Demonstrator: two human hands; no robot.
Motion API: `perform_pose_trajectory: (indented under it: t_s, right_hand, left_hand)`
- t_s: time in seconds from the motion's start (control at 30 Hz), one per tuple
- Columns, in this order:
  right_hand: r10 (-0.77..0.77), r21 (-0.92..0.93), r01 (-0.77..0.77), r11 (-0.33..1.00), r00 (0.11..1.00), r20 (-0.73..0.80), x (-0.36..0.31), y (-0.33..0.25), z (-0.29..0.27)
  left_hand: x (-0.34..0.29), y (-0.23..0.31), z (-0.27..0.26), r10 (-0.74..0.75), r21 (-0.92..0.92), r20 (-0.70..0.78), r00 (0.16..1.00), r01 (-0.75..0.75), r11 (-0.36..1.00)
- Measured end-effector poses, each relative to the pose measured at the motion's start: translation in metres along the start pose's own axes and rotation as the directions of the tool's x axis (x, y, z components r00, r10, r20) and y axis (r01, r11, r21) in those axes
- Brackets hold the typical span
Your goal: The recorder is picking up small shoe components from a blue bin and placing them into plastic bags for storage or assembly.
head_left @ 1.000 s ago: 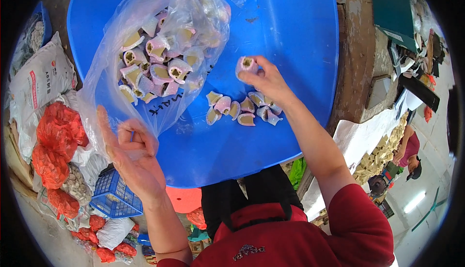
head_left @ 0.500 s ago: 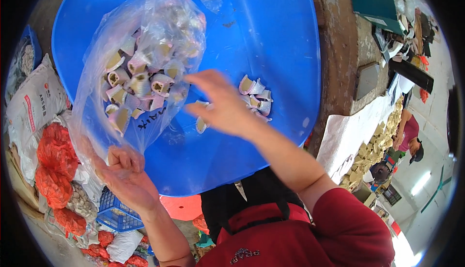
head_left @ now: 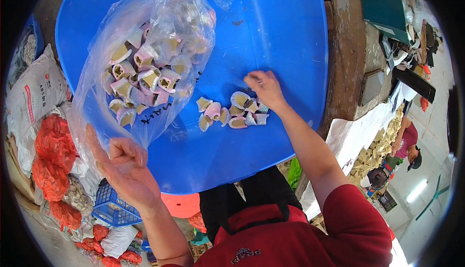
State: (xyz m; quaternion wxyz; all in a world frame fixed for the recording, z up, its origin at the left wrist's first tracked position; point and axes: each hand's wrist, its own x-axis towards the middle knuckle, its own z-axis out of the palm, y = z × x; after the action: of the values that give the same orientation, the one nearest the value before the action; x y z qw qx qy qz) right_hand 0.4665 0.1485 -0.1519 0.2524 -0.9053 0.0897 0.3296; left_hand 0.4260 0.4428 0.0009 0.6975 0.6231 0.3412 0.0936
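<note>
A clear plastic bag lies on its side, full of several small curved pieces, glittery pink-white outside and dull yellow inside. At its mouth is my left hand, palm up, with one finger stretched along the film and the others curled at the bag's edge. My right hand hangs over the blue tub, fingers drawn together; whatever may be in them is hidden. Just below it, a loose group of the same pieces lies on the tub's bottom, apart from the bag.
Red plastic bags, a white sack and a blue crate stand at the left. Along the right runs a worn wooden bench with a phone-like dark slab and yellowish pieces. Another person is farther right.
My right hand has moved right, away from the bag's side to beyond the loose pieces. More loose pieces show, spread wider. My left hand stays at the bag's mouth.
</note>
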Motion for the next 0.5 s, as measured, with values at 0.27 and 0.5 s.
perform_pose_trajectory:
  t_s: [0.27,0.5]
  right_hand:
    - [-0.118,0.906,-0.062,0.419,0.986,0.122,-0.026,-0.136,-0.038]
    - [-0.521,0.574,0.515,0.636,0.836,-0.172,-0.058,-0.222,0.003]
  left_hand:
    - [-0.002,0.002,0.001,-0.005,-0.016,-0.014,1.000,0.005,1.000]
    - [-0.003,0.003,0.000,-0.017,0.024,-0.022,1.000,0.017,1.000]
